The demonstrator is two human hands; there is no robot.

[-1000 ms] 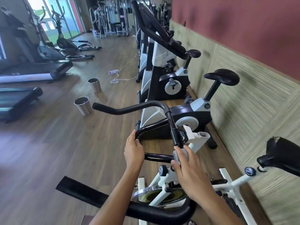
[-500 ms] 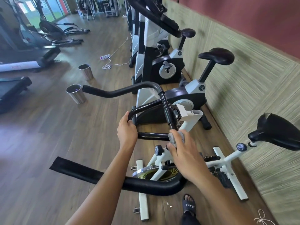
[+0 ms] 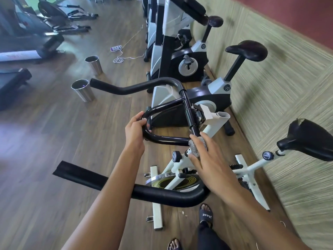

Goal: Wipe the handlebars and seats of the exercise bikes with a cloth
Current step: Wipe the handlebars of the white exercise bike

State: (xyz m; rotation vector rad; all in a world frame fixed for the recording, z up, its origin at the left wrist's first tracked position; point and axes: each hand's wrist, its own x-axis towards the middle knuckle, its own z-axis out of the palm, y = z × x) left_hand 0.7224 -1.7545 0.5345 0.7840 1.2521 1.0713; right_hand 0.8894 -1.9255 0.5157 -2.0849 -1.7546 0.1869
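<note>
Gripping one handlebar [image 3: 167, 140], left hand [image 3: 135, 132], right hand [image 3: 212, 163] (on one cloth [image 3: 195, 147]).

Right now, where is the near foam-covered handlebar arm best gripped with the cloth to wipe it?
Probably the straight stretch of the foam-covered handlebar arm, wrapped from above with the cloth in the right hand. There it lies roughly level, a round tube, top exposed, clear of both forearms.

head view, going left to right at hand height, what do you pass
shiny steel cup on the floor → left hand, gripping the black looped handlebar → crumpled grey cloth → black bike saddle by the wall
</note>
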